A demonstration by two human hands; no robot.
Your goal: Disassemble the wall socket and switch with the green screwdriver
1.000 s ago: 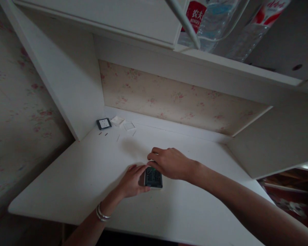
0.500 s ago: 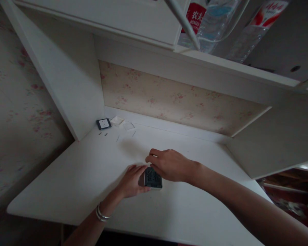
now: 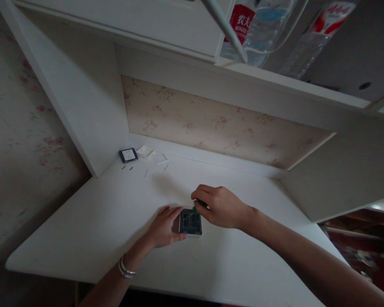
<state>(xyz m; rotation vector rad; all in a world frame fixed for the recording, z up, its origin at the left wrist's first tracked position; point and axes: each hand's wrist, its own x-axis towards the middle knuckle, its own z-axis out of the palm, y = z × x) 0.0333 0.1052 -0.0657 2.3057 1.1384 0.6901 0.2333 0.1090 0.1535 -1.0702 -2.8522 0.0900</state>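
A small square socket box (image 3: 191,228), dark inside with a pale outer wall, lies on the white desk (image 3: 141,266). My left hand (image 3: 165,227) grips its left side, thumb near the front edge and fingers at the back corner. Over the box's right back corner, my right hand (image 3: 219,207) is closed on a screwdriver (image 3: 195,209) with a green part showing below the fingers. A thin shaft seems to slant down left across the box's dark face. Where its tip rests is too small to tell.
At the back left lie a dark-framed wall socket (image 3: 128,155), an open white box (image 3: 145,151), a clear cover (image 3: 161,158) and several thin strips and screws. A shelf overhead holds plastic bottles (image 3: 269,25), with a white tube (image 3: 225,30) hanging before it.
My right hand has shifted slightly right and turned, so the green part of the screwdriver now shows. My left hand and the box have stayed in place.
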